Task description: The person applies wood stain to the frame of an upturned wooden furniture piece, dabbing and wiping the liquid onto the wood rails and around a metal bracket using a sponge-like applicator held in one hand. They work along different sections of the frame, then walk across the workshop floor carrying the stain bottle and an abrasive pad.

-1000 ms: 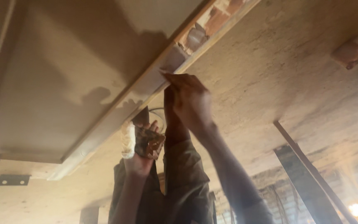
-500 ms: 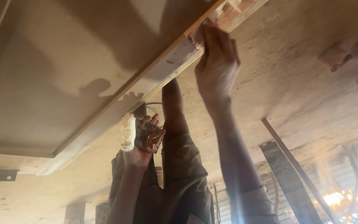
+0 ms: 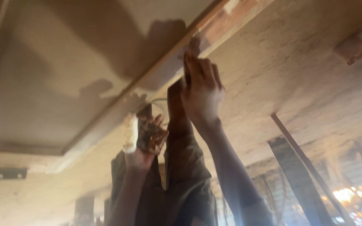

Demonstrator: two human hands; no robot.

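A right hand (image 3: 202, 90) reaches up to a ceiling (image 3: 298, 71) of pale rough board, its fingers pressed together and flat against the edge of a long wooden batten (image 3: 164, 75) that runs aslant across the frame from lower left to upper right. The fingertips touch the batten where a patch of reddish wood shows; whether anything is pinched under them cannot be told. Lower and to the left, the left hand (image 3: 141, 144) is closed around a small brownish tool (image 3: 151, 136), too blurred to identify, held just under the batten. One finger of that hand is wrapped in a white bandage (image 3: 130, 133). Between the two forearms stands another person, an arm in a dark olive sleeve (image 3: 185, 167) raised straight to the batten. A thin wire loop (image 3: 161, 102) hangs just beside that arm. At lower right, a dark plank (image 3: 298, 184) leans up to the ceiling, with bright lights behind it. A small metal bracket (image 3: 9, 173) sits on the ceiling at far left.
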